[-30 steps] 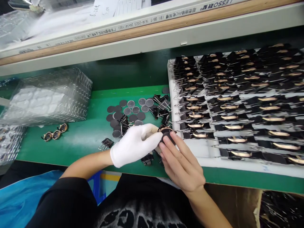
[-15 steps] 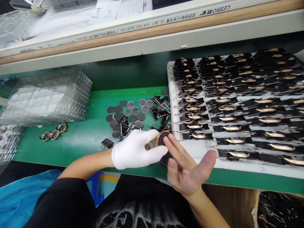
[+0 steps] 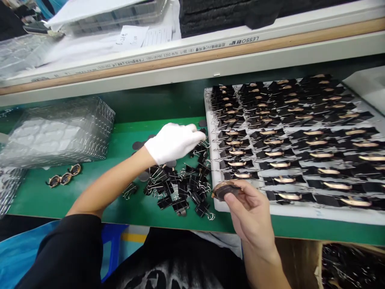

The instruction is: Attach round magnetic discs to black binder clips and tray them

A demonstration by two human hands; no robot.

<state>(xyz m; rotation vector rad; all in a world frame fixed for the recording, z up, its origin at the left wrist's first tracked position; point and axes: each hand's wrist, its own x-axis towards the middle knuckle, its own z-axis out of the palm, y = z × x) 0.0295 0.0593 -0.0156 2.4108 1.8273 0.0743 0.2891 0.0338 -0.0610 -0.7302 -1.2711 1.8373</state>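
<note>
My left hand (image 3: 177,142), in a white glove, reaches across the pile, its fingertips closed on a black binder clip (image 3: 203,131) that they mostly cover. Bare and nearer the table's front edge, my right hand (image 3: 252,210) pinches a round gold-rimmed piece (image 3: 224,192) with dark discs against it. Thumb below and fingers above grip that piece edge-on. Between my hands lies a heap of black binder clips (image 3: 180,188) with wire handles. Dark round discs (image 3: 138,145) show partly behind my left forearm and glove.
On the right, a white board (image 3: 214,160) carries rows of clipped gold-rimmed pieces (image 3: 279,165). Clear plastic trays (image 3: 60,132) are stacked at left, with a few round gold-rimmed pieces (image 3: 65,178) before them. A shelf (image 3: 180,66) overhangs the back.
My left hand has left the round piece and moved up and back to the clips. My right hand, earlier with fingers outstretched against the piece, now holds it alone, slightly to the right.
</note>
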